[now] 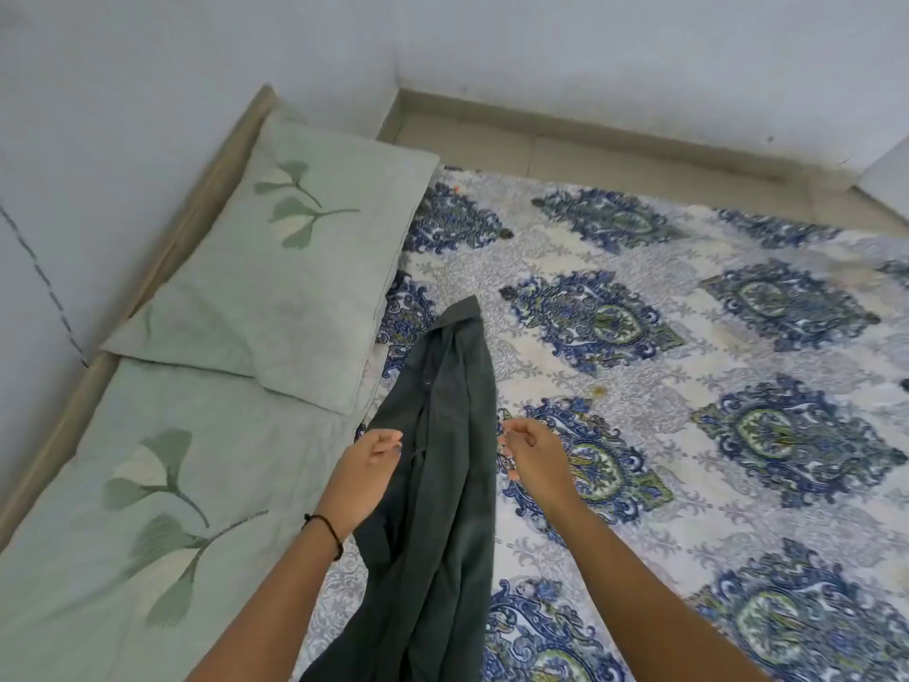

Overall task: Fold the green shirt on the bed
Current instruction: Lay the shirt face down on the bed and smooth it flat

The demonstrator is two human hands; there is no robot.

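Note:
The dark green shirt (442, 460) is bunched into a long narrow strip. It runs from near the pillow corner down to the bottom edge of the view, over the patterned bed sheet (688, 386). My left hand (366, 472) is at the shirt's left edge with its fingers curled onto the cloth, and a fold of the shirt covers the heel of that hand. My right hand (533, 457) hovers just off the shirt's right edge. Its fingers are loosely curled and a thin gap of sheet shows between them and the cloth.
A pale green pillow (295, 268) with a leaf print lies at the left, on a matching pale green cover (147, 509). The wooden bed frame (98, 366) meets the wall on the left. A strip of floor (590, 145) runs beyond the bed's far edge.

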